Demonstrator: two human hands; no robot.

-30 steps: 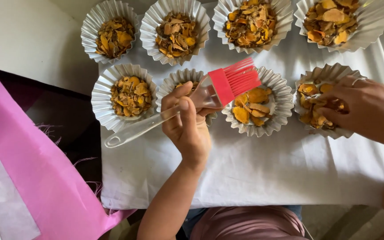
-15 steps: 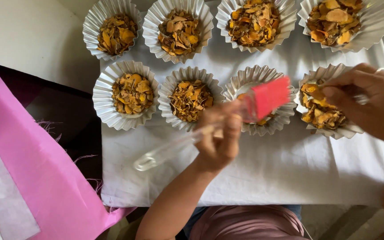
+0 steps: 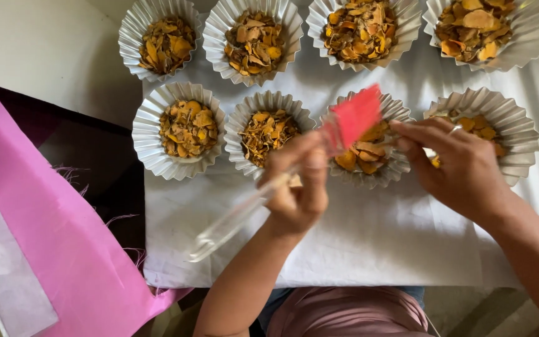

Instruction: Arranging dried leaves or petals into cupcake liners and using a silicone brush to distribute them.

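My left hand point(image 3: 296, 187) grips a pastry brush point(image 3: 294, 168) by its clear handle. The brush's red bristle head hangs over the third fluted foil cup point(image 3: 394, 163) of the near row, which holds yellow-brown dried flakes. My right hand point(image 3: 460, 165) reaches in from the right, fingers curved, with its fingertips at that cup's right rim. It partly covers the rightmost near cup point(image 3: 506, 122). A ring shows on one finger. I cannot see anything held in the right hand.
Several more foil cups of dried flakes stand in two rows on a white sheet point(image 3: 369, 243), among them one at the near left point(image 3: 179, 130) and one in the far row point(image 3: 254, 39). A pink cloth point(image 3: 51, 243) lies at the left.
My left hand has carried the brush rightward from the second near cup to the third. My right hand has moved left from the rightmost cup to the third cup's rim.
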